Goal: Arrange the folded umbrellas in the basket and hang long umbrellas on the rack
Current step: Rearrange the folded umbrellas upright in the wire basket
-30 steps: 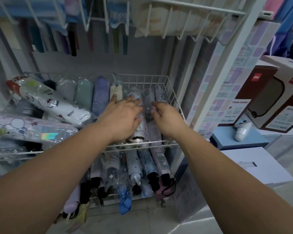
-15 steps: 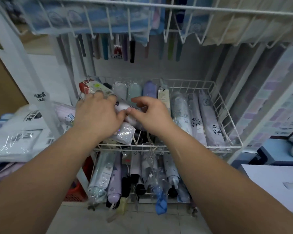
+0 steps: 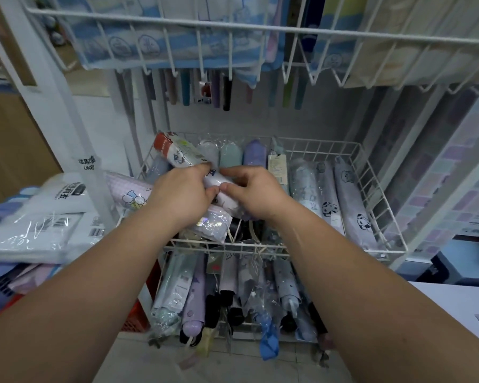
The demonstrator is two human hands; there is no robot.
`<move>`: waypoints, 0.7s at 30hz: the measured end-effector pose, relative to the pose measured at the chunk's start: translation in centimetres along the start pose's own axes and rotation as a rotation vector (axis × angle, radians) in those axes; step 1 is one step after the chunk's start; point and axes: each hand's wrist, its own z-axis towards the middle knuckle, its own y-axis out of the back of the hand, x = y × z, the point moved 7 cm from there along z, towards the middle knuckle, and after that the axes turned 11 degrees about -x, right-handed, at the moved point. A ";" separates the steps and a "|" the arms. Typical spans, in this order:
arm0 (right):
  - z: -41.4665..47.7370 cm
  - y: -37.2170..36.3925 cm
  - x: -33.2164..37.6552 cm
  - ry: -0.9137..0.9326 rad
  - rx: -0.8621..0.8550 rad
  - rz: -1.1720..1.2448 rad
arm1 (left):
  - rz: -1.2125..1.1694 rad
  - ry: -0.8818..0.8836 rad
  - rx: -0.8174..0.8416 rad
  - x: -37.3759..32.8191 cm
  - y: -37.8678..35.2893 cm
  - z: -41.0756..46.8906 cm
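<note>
Gripping a white, plastic-wrapped folded umbrella (image 3: pixel 183 157) with left hand (image 3: pixel 181 196) and right hand (image 3: pixel 256 196), fingers curled round its smooth cylinder. Holding it slanted over the left half of the white wire basket (image 3: pixel 372 189), red cap toward the far left. Noting glossy panda-print umbrellas (image 3: pixel 351 205) lined up on the right.

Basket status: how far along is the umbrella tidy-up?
Done: panda-print umbrellas lie in a neat row along the right side of the basket. In hand: left hand and right hand both grip a white wrapped umbrella lying slantwise across the left side. Left: straighten it, plus the checked umbrella beneath, which sticks out over the basket's left edge. No long umbrella is being handled.
</note>
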 end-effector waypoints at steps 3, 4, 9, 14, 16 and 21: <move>-0.4 0.7 -0.3 -0.017 -0.054 0.029 | -0.115 0.027 -0.026 -0.4 0.0 0.3; -0.5 1.3 -0.4 -0.018 -0.077 0.042 | -0.164 0.031 -0.042 -0.7 0.0 0.4; -1.3 5.7 -1.4 -0.052 -0.217 0.139 | -0.503 0.013 -0.140 -3.9 -0.3 0.8; -2.9 12.0 -3.2 -0.064 -0.375 0.227 | -0.764 -0.030 -0.127 -9.9 -1.8 1.2; -3.8 14.2 -4.5 -0.067 -0.434 0.211 | -0.821 -0.071 -0.094 -12.7 -2.7 1.3; -5.8 18.4 -9.1 -0.161 -0.500 0.130 | -0.761 -0.115 0.060 -18.7 -6.4 1.1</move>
